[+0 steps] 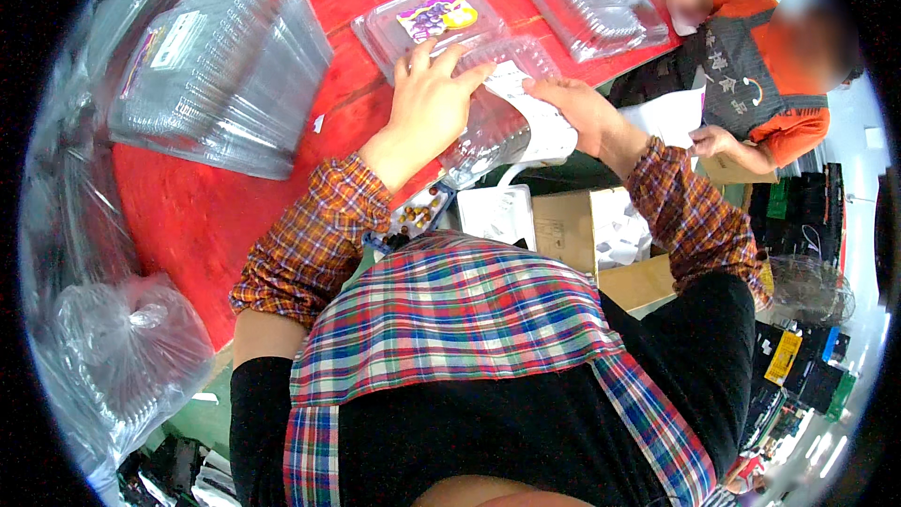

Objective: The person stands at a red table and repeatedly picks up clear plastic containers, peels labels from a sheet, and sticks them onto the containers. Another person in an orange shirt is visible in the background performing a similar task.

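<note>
1. Under my left hand: an open clear plastic clamshell box on the red table. My fingers are spread flat, pressing its lid edge.
2. My right hand pinches a white paper liner against the box's near side.
3. Just beyond my left fingertips: a closed clear clamshell with a purple-and-yellow label.
4. Far left of the grip: a stack of empty clear clamshells.
5. Right of my right hand: another person in an orange sleeve.

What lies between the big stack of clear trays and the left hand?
Only bare red table separates the stack of clear trays from the left hand, seen in the head view.
</note>
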Demonstrator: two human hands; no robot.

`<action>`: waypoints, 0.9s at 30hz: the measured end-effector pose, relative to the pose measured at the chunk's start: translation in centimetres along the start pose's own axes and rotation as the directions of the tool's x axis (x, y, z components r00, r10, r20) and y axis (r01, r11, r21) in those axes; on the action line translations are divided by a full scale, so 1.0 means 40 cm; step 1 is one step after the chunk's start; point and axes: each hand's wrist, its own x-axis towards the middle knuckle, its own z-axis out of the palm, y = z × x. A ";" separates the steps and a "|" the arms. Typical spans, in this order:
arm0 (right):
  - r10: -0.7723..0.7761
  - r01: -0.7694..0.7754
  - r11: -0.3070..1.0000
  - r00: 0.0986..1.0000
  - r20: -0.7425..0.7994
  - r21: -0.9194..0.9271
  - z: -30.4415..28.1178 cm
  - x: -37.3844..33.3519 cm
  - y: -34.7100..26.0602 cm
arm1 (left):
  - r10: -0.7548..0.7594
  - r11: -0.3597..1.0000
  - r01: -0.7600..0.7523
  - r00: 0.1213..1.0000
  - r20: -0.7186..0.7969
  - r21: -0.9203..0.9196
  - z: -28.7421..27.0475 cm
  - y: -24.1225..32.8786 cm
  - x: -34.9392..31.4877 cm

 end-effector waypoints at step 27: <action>-0.063 0.069 0.994 0.995 0.077 -0.087 -0.153 -0.148 0.091 | 0.010 1.000 0.000 0.934 0.357 -0.028 -0.033 0.019 0.088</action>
